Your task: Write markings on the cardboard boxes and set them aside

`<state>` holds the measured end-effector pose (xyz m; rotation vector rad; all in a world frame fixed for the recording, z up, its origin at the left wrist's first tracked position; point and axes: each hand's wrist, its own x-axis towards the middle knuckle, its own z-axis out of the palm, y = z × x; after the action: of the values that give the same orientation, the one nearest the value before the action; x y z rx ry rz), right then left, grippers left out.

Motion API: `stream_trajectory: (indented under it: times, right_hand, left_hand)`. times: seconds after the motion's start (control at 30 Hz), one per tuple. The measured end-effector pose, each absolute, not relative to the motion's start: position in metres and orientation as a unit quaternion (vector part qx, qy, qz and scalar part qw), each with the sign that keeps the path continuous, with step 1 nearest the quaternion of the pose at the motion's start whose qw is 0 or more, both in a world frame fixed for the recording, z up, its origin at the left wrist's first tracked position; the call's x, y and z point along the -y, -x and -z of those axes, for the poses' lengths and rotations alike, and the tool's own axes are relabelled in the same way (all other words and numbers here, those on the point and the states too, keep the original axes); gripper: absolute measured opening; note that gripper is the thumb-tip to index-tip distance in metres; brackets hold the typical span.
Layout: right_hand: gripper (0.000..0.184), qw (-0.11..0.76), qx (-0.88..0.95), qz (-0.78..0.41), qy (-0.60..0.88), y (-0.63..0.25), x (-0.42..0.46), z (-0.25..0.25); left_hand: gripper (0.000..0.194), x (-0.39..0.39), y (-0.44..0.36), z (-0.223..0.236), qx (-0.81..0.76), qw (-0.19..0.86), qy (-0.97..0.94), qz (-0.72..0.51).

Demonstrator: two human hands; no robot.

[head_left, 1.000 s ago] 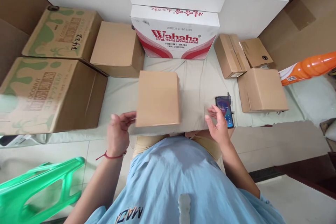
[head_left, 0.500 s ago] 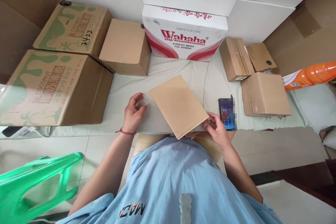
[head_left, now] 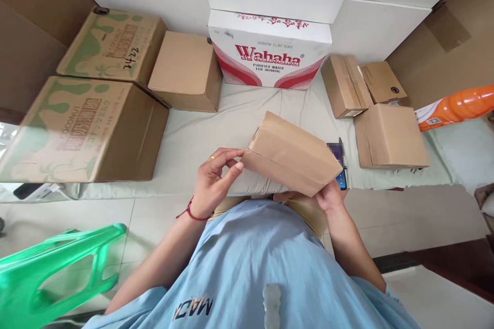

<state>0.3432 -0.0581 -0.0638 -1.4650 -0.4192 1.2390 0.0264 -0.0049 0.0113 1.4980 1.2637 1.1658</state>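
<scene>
A plain brown cardboard box (head_left: pixel 295 146) is tilted above the front of the cloth-covered table (head_left: pixel 200 139), with its narrow side turned toward me. My right hand (head_left: pixel 330 196) grips the lower right corner from below; its fingers are mostly hidden by the box. At the left end, my left hand (head_left: pixel 216 177) reaches the box's corner with its index fingertip. Its thumb is apart from the index finger, and the hand does not close around the box. Partly hidden behind the box's right end lies a phone (head_left: pixel 341 179).
On the left stand two printed coconut cartons (head_left: pixel 73 128) and a plain carton (head_left: pixel 183 64). A Wahaha water carton (head_left: pixel 270 56) is against the back wall. Smaller boxes (head_left: pixel 391 136) and an orange bottle (head_left: pixel 455 108) are at right. A green stool (head_left: pixel 104 262) stands lower left.
The box has turned from showing its broad flat face to showing its narrow side, and its right end has moved right over the phone. My left hand has moved right to its corner.
</scene>
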Motion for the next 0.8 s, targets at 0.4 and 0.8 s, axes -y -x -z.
stream_trajectory:
  times: [0.4, 0.8]
  right_hand:
    - [0.058, 0.541, 0.185, -0.587, 0.573, -0.357, 0.073, 0.071]
    - [0.044, 0.511, 0.168, -0.629, 0.561, -0.327, 0.063, 0.050]
  left_hand:
    - [0.042, 0.040, -0.063, -0.040, -0.350, 0.283, -0.769, -0.454]
    - [0.054, 0.018, -0.031, 0.014, -0.580, 0.474, -0.502, -0.432]
